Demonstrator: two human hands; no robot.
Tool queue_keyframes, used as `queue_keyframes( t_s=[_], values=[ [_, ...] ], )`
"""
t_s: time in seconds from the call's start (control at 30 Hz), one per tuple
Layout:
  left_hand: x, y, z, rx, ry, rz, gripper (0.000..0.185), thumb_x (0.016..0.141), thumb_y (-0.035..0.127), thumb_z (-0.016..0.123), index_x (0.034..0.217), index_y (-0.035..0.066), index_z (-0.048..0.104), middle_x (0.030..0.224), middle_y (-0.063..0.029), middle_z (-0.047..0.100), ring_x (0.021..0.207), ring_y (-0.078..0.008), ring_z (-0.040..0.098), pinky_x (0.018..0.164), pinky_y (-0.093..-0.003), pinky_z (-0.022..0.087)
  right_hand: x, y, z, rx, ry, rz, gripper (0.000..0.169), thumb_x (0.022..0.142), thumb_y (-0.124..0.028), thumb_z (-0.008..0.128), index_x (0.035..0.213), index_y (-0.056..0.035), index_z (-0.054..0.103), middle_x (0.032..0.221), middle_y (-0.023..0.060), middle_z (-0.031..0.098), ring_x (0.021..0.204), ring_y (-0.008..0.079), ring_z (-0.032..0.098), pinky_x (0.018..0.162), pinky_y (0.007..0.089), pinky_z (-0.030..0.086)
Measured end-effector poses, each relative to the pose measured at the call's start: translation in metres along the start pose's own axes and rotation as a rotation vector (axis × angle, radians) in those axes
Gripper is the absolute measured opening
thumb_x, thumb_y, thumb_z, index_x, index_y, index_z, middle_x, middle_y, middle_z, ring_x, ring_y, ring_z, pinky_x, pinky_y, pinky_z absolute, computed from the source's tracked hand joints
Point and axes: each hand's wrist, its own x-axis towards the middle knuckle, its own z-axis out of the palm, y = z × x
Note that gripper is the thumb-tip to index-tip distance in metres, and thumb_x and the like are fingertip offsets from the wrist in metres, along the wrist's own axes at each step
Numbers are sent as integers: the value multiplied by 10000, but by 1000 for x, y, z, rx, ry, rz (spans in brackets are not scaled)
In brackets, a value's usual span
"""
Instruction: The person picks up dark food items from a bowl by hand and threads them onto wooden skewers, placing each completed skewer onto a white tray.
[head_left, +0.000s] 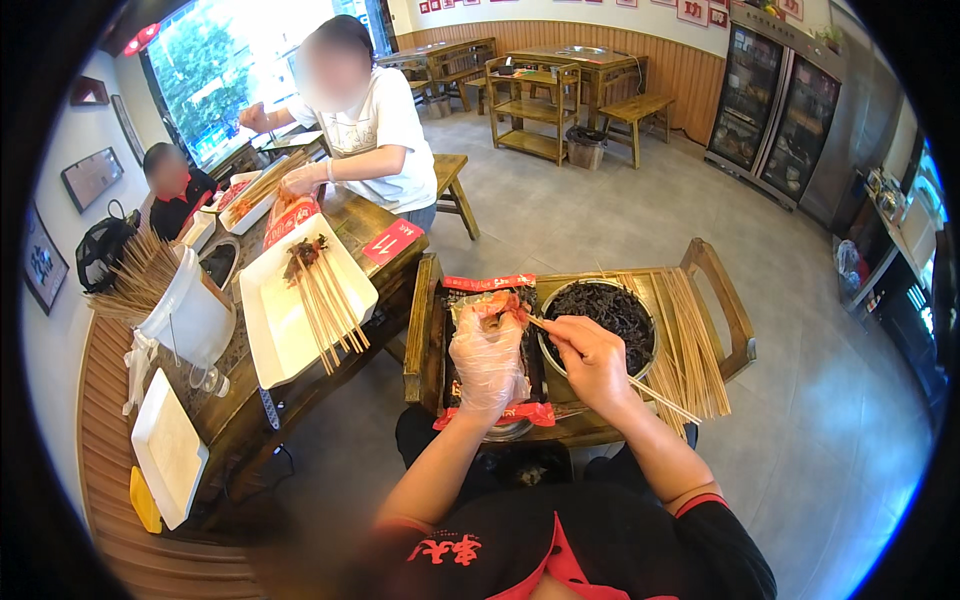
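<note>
My left hand (491, 356), in a clear plastic glove, holds a piece of reddish meat (514, 306) above a red and black plastic package (536, 375). My right hand (589, 356) is bare and grips thin bamboo skewers (664, 399); a skewer tip meets the meat at my left fingers. Partly behind my right hand stands a round metal bowl (651, 330) of dark, shredded food that looks like black fungus (600, 304). Many loose bamboo skewers (694, 345) lie to the right of the bowl. At the left, a white tray (270, 345) holds several skewers with dark food on their ends.
A wooden table (240, 405) at the left bears a white bucket (195, 307) full of skewers and a red number card (394, 241). A white tray (172, 457) sits at its near edge. Two people are at the table's far side. My things rest on a wooden bench (577, 431).
</note>
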Motion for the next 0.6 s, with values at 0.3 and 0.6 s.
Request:
queue_keyframes(
  t_s=[0.3,0.6],
  values=[
    [-3,15,6,30,23,119,208,843,-84,623,1047,-49,611,943,-132,696,825,-143,664,742,-291,550,0,-7,-2,44,-26,95,186,803,63,657,986,41,687,939,189,685,847,326,680,751,339,549],
    [0,3,0,273,-11,359,309,783,-153,609,1060,-22,649,985,-141,692,846,-218,674,766,-309,539,-1,-8,2,88,-3,164,154,823,50,654,972,45,691,924,180,690,840,301,684,747,332,546]
  ],
)
